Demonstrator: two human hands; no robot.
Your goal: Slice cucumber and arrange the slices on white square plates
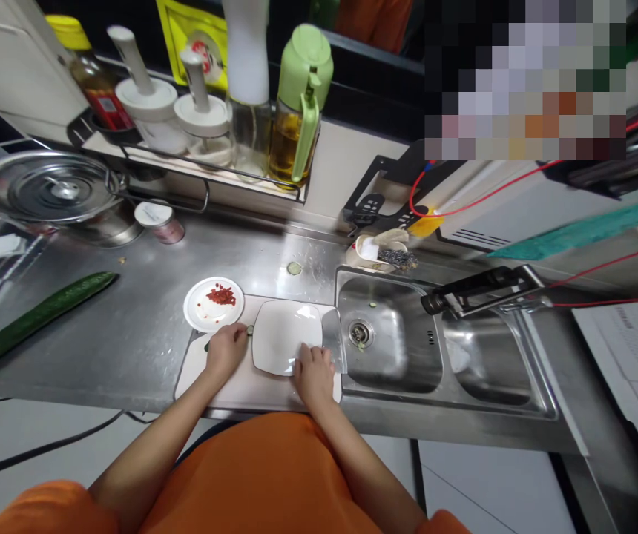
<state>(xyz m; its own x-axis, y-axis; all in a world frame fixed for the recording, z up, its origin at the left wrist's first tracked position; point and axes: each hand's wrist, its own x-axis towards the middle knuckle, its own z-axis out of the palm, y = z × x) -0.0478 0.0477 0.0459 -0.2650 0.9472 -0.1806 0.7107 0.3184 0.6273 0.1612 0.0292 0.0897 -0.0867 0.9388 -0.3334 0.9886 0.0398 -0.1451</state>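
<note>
Rests right hand, loosely bent, near-right on the square plate. Just left of it, holds left hand bunched by a cucumber slice. Cannot tell if gripping with either.

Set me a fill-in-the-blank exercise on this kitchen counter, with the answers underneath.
1. The right hand is nearer to the ____ (shape) plate than to the round plate.
2. The chopped bits on the round plate are coloured ____.
3. The long cucumber lies on the ____ side of the picture.
4. The lid of the bottle with yellow liquid is coloured ____.

Missing words: square; red; left; green.
</note>
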